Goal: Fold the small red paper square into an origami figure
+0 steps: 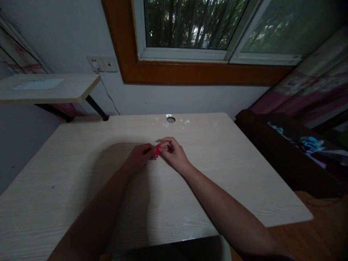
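Note:
Between my two hands is a small bright red piece (158,149), perhaps folded; its kind is too small to make out. My left hand (140,155) pinches it from the left with thumb and fingers. From the right, the thumb and fingertips of my right hand (174,152) close on the same piece, with the upper fingers curled above it. Both hands are just over the middle of the pale wood-grain table (217,174). Parts of the red piece are hidden behind my fingertips.
A raised shelf (81,92) on black legs stands at the table's back left, with a paper sheet (39,84) on it. A round cable hole (171,119) is near the back edge. A cord (110,97) hangs from the wall socket (96,64). Dark furniture (282,156) stands at the right.

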`<state>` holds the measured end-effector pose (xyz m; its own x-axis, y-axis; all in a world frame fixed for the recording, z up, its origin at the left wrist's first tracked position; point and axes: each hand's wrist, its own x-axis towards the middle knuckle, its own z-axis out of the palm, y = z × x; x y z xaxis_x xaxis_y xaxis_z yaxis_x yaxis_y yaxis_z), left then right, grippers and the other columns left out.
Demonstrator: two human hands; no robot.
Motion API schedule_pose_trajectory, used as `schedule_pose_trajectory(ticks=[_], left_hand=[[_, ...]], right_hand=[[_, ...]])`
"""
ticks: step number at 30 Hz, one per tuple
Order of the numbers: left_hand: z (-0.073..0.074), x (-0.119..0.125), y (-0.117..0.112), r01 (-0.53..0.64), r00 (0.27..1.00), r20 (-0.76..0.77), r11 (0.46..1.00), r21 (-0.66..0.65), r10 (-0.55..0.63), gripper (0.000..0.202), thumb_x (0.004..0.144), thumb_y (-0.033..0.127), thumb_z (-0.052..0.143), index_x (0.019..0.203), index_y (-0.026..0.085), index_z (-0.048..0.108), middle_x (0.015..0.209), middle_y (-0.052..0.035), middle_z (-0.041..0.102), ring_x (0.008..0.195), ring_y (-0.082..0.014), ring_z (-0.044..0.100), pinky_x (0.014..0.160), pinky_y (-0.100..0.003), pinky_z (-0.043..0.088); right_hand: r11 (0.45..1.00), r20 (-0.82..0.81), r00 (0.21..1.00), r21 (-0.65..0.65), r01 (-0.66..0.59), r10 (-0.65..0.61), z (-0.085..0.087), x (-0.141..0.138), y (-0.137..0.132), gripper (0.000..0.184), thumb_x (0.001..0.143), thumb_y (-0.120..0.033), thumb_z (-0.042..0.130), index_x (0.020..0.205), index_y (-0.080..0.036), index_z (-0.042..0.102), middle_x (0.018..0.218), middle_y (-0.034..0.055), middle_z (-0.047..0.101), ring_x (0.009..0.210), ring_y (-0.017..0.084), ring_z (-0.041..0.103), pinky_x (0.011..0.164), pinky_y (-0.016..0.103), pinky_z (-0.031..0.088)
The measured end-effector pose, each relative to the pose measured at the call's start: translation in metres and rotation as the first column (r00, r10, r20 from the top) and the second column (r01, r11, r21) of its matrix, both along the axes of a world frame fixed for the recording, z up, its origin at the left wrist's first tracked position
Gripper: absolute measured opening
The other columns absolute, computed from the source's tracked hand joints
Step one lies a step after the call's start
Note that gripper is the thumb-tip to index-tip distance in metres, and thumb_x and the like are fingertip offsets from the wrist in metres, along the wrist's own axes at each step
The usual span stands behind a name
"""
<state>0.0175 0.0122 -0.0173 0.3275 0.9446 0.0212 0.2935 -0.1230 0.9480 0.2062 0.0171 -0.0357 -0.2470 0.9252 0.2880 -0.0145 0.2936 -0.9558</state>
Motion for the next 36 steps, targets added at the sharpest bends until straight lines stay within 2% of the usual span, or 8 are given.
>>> schedule_pose_trajectory(ticks=[7,10,17,22,25,30,36], left_hand=[[-0.003,0.000,-0.001,0.041,0.996,-0.088,0.996,0.083,-0.034,0.029,0.090,0.039,0.056,0.081,0.016,0.072,0.072,-0.0043,0.074,0.065,-0.0147,0.067,0.066,-0.024,0.052],[-0.004,-0.001,-0.001,0.039,0.998,-0.044,0.998,0.050,-0.037,0.029,0.090,0.039,0.056,0.083,0.016,0.072,0.073,-0.0045,0.074,0.068,-0.0154,0.068,0.068,-0.025,0.053],[-0.002,0.000,-0.001,-0.071,0.991,0.111,0.996,-0.049,0.076,0.027,0.088,0.038,0.061,0.080,0.015,0.072,0.071,-0.0045,0.074,0.064,-0.0144,0.067,0.064,-0.024,0.051],[-0.005,-0.001,0.001,-0.137,0.974,0.171,0.987,-0.085,0.150,0.029,0.086,0.042,0.063,0.077,0.015,0.069,0.071,-0.0050,0.074,0.064,-0.0157,0.067,0.064,-0.026,0.052],[-0.004,-0.001,0.001,-0.129,0.977,0.160,0.987,-0.096,0.143,0.028,0.085,0.042,0.064,0.079,0.015,0.069,0.071,-0.0050,0.074,0.064,-0.0157,0.067,0.064,-0.026,0.053],[-0.003,0.001,0.000,-0.096,0.988,0.116,0.991,-0.088,0.106,0.031,0.085,0.044,0.063,0.082,0.015,0.070,0.070,-0.0061,0.074,0.063,-0.0164,0.068,0.064,-0.027,0.054],[-0.004,0.001,0.001,-0.069,0.992,0.102,0.995,-0.073,0.076,0.032,0.086,0.045,0.063,0.078,0.014,0.069,0.070,-0.0059,0.073,0.062,-0.0151,0.068,0.063,-0.026,0.055]], right_hand=[[1.000,-0.006,1.000,-0.003,0.002,-0.002,0.003,-0.001,-0.001,0.026,0.085,-0.026,0.065,0.109,-0.024,0.057,0.081,0.0002,0.067,0.071,0.015,0.065,0.069,0.031,0.052],[0.999,0.000,0.999,0.000,0.039,-0.039,0.003,-0.002,-0.001,0.024,0.083,-0.023,0.065,0.106,-0.023,0.057,0.079,-0.0004,0.066,0.070,0.014,0.064,0.068,0.030,0.050],[0.992,-0.085,0.989,-0.050,0.114,-0.118,0.001,0.002,0.005,0.027,0.075,-0.019,0.068,0.100,-0.023,0.056,0.078,-0.0011,0.067,0.070,0.014,0.062,0.067,0.028,0.048],[0.977,-0.184,0.962,-0.107,0.184,-0.201,0.005,0.008,0.011,0.029,0.073,-0.023,0.071,0.097,-0.023,0.055,0.076,-0.0013,0.067,0.074,0.015,0.064,0.072,0.030,0.049],[0.984,-0.182,0.970,-0.100,0.145,-0.162,0.005,0.009,0.010,0.029,0.077,-0.026,0.070,0.102,-0.023,0.057,0.079,-0.0004,0.068,0.076,0.015,0.064,0.073,0.030,0.049],[0.997,-0.077,0.997,-0.075,-0.005,-0.001,0.000,0.006,0.006,0.032,0.081,-0.035,0.072,0.109,-0.025,0.060,0.086,0.0010,0.067,0.075,0.015,0.062,0.069,0.029,0.049],[0.998,-0.050,0.999,-0.064,0.013,-0.016,-0.001,0.006,0.006,0.030,0.083,-0.037,0.071,0.108,-0.025,0.061,0.080,-0.0006,0.066,0.071,0.015,0.061,0.068,0.029,0.047]])
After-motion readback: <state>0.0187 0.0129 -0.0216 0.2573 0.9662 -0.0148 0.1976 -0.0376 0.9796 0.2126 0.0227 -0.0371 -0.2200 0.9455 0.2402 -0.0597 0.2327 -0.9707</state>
